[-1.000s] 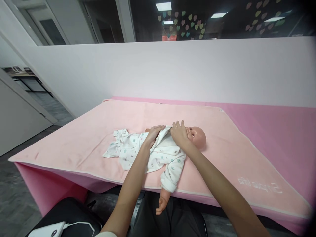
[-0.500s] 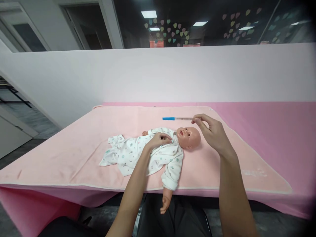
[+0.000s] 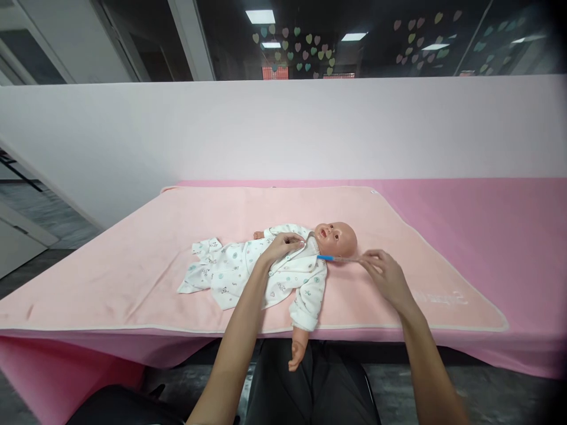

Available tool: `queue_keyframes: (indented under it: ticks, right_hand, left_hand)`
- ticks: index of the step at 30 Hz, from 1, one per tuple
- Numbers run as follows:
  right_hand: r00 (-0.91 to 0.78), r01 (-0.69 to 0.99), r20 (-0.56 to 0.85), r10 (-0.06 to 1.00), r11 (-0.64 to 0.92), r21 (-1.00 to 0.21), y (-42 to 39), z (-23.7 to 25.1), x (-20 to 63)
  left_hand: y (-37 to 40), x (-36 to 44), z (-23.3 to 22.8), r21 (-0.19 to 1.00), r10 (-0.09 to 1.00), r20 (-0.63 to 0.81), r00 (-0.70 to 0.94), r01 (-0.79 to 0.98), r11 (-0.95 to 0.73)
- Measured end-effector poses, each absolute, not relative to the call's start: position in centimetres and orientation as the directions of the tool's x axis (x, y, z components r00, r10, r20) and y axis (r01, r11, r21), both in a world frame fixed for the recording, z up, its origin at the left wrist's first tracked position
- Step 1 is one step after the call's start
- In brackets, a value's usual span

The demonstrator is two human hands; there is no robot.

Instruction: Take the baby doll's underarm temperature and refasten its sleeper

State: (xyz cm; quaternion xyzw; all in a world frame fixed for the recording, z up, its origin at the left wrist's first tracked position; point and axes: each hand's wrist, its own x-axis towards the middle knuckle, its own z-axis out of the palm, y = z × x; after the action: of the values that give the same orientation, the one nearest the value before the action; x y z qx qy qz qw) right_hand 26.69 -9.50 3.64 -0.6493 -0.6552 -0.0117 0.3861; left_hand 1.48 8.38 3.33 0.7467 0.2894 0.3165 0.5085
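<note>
Blue-tipped stick point(image 3: 335, 258) pinched in right hand point(image 3: 386, 273), now lowered to doll's point(image 3: 340, 237) shoulder, left hand point(image 3: 282, 248) at shirt point(image 3: 293, 275), hold unclear

Left forearm point(image 3: 239, 348) bare, extended toward one o'clock; left hand point(image 3: 283, 246) knuckles up, fingers bent, tips toward three o'clock. Right forearm point(image 3: 425, 357) bare, angled toward eleven o'clock; right hand point(image 3: 388, 276) in a fingertip pinch directed toward ten o'clock.

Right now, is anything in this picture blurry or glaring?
Head view: the blue-ended stick's pale shaft looks slightly smeared; head view: white light panels shine against the dark window; head view: the right edge fades into black.
</note>
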Motion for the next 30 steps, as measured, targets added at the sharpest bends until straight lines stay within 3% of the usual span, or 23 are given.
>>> queue_keyframes:
  ticks: [5, 8, 11, 15, 19, 21, 25, 30]
  right_hand:
    - [0.241, 0.952, 0.483, 0.842, -0.108, -0.286, -11.5, -3.2, 29.2]
    - [0.262, 0.962, 0.449, 0.854, -0.195, -0.19, -11.4, -3.5, 28.6]
    - [0.231, 0.972, 0.476, 0.849, -0.182, -0.148, -10.2, -2.3, 26.0]
    - [0.007, 0.971, 0.572, 0.82, 0.13, -0.198, -7.3, -0.2, 20.5]
    - [-0.248, 0.857, 0.6, 0.761, 0.461, -0.231, -3.9, 1.2, 16.6]
    - [-0.191, 0.802, 0.629, 0.753, 0.49, -0.343, -2.5, 1.7, 15.8]
    - [0.11, 0.705, 0.64, 0.76, 0.394, -0.59, -0.1, 2.0, 14.8]
    - [0.332, 0.631, 0.655, 0.678, 0.357, -0.689, 0.9, 0.8, 13.4]
  left_hand:
    - [8.5, 1.6, 3.1, 0.966, 0.788, 0.148, 0.598, 0.083, -0.245]
    - [8.4, 1.5, 3.0, 0.974, 0.803, 0.136, 0.58, 0.072, -0.216]
    - [8.2, 1.4, 2.8, 0.978, 0.807, 0.142, 0.574, 0.044, -0.204]
    - [8.3, 1.4, 2.5, 0.981, 0.813, 0.151, 0.562, 0.018, -0.194]
    - [8.5, 1.4, 2.3, 0.983, 0.827, 0.148, 0.542, 0.008, -0.181]
    - [8.6, 1.4, 2.2, 0.986, 0.832, 0.144, 0.536, -0.002, -0.169]
    - [8.7, 1.3, 2.3, 0.983, 0.817, 0.167, 0.552, -0.03, -0.18]
    - [8.8, 1.2, 2.5, 0.974, 0.804, 0.188, 0.564, -0.003, -0.225]
